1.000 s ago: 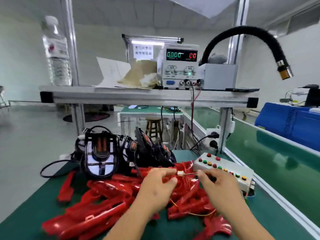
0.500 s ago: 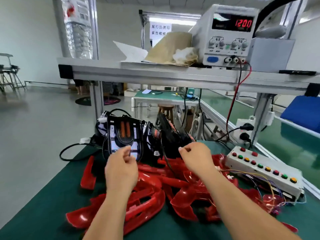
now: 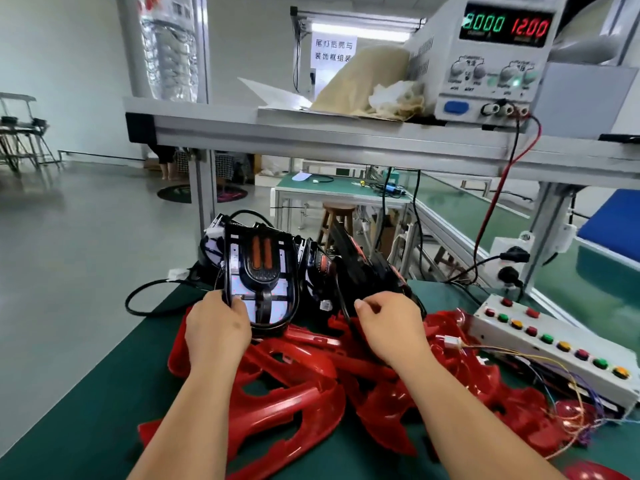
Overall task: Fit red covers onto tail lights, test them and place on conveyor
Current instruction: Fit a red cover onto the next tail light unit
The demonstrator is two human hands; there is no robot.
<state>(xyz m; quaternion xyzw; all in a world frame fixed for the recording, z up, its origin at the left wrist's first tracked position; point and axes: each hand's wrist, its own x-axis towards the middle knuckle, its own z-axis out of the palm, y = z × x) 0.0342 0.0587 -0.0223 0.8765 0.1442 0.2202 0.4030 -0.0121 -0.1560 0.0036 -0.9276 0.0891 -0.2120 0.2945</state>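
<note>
The red covers (image 3: 287, 400) heaped in front of me are glossy, see-through plastic — bright glints along every edge. At twelve o'clock the tail light (image 3: 259, 282) is shiny black plastic. The bench mat (image 3: 86, 393) looks matt green and smooth. Overhead, the shelf rail (image 3: 311, 133) is dull grey metal; at one o'clock, crumpled brown paper (image 3: 360, 77).

At frame centre we find the tail lights (image 3: 349, 268) stacked at the bench's (image 3: 86, 393) far edge, the covers (image 3: 294, 386) heaped before them across the lower middle. Our left hand (image 3: 216, 336) grips the nearest tail light (image 3: 261, 271) at its lower left edge; our right hand (image 3: 391, 332) is just right, over the heap. The button box (image 3: 554, 341) lies at right, the conveyor (image 3: 485, 216) behind it. Above, the shelf (image 3: 311, 133) carries a bottle (image 3: 169, 46) upper left and a power supply (image 3: 491, 64) upper right.
</note>
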